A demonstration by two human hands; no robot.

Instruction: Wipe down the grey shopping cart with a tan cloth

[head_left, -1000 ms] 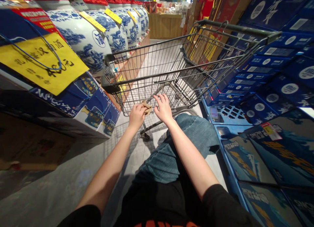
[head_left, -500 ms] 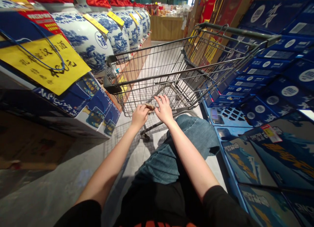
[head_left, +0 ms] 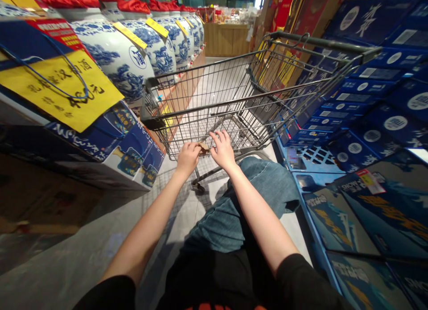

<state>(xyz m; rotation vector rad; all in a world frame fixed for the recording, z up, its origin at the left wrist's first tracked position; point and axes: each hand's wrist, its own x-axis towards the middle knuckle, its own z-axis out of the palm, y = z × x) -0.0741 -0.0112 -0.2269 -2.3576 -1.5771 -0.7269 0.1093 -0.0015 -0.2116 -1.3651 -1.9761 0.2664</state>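
A dark wire shopping cart (head_left: 153, 118) stands across my front, its handle off to the right. Low on the cart's near side, my left hand (head_left: 188, 158) is closed on a crumpled brown cloth (head_left: 203, 148), which pokes out past the fingertips against the wires. Just to the right, my right hand (head_left: 222, 151) lies against the same wire side with its fingers spread, the thumb close to the cloth. Whether its fingertips hook around a wire is hard to see. The cart's basket holds nothing visible.
Blue-and-white jars (head_left: 113, 51) with red cloth tops line the left, behind a box with a yellow price sign (head_left: 63, 89). Stacked blue boxes (head_left: 363, 87) and a blue pallet (head_left: 321, 178) flank the right. A wooden counter (head_left: 227, 39) stands at the back.
My left hand has shifted slightly left, and more of the brown cloth shows between the hands. My right hand and the cart stay nearly where they were.
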